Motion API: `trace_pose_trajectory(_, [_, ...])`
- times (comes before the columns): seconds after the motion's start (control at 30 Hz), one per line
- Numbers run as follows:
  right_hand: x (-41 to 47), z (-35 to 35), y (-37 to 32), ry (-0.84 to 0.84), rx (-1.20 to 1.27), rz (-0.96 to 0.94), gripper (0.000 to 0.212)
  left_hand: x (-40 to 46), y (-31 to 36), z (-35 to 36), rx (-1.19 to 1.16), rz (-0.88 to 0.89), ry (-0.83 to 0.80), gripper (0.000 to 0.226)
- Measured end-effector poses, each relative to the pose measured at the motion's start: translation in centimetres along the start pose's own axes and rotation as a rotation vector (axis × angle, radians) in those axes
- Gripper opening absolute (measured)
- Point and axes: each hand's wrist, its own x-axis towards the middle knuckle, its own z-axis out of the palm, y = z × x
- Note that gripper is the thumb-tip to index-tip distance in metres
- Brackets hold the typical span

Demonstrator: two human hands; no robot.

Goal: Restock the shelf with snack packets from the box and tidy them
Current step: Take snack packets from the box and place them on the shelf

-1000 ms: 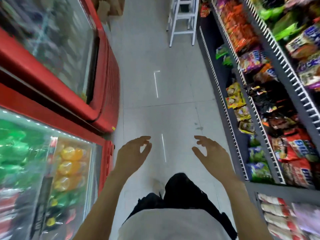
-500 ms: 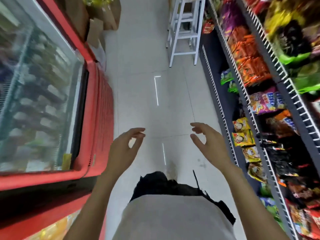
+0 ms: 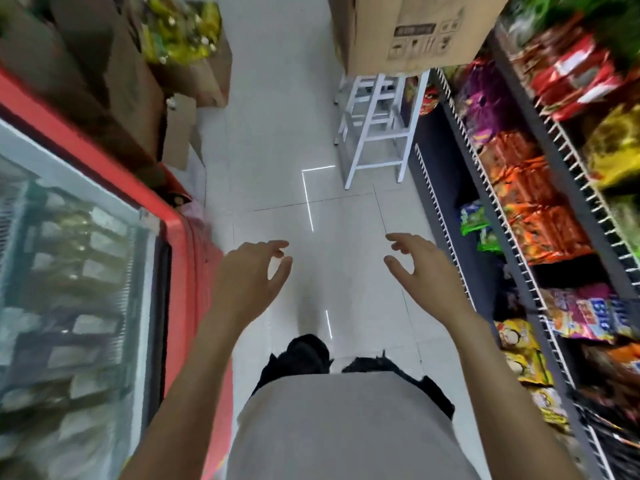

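Change since earlier frames: both hands sit higher and farther up the aisle than before; the cardboard box and more of the white stool have come into view at the top, and the lower drinks cooler has dropped out of view.
Head view, left hand point(image 3: 254, 271): raised over the floor point(image 3: 277, 116) beside the red freezer point(image 3: 180, 244), fingers loosely curled with a gap to the thumb, holding nothing.
Head view, right hand point(image 3: 427, 268): raised over the floor near the bottom edge of the shelf point(image 3: 491, 188), fingers loosely curled and spread, holding nothing.
Hands, relation: well apart, palms turned toward each other, touching no object.
Cardboard box point(image 3: 408, 32): at the top of the aisle, resting on the white stool point(image 3: 377, 129), just beside the far end of the shelf; contents cannot be told.
Snack packets point(image 3: 540, 209): standing in rows behind the white wire front rails of the shelf on the right; orange, purple, red, yellow and green packs, labels blurred.
Red freezer: along the left side, glass lid closed, contents blurred.
Brown cartons point(image 3: 121, 64): stacked past the freezer's far end, one holding yellow-green packs.
Person: pale shirt and dark trousers visible at the bottom edge.
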Motion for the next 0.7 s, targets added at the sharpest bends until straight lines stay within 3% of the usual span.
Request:
trace_pose_trajectory(0.33, [22.5, -3.5, -4.2, 0.086, -0.061, 0.025, 0.034, 24.1, -6.1, -2.0, 0.015, 0.07, 0.045, 0.046])
trace_pose_trajectory(0.6, [41.1, -8.9, -5.0, 0.072, -0.019, 0.009, 0.027, 43.8, -6.7, -1.8, -0.204, 0.112, 0.111, 0.036])
trace_pose_trajectory(0.7, [47.6, -12.8, -6.2, 0.161, 0.02, -0.03, 0.021, 51.4, -6.9, -3.9, -0.282, 0.142, 0.157, 0.034])
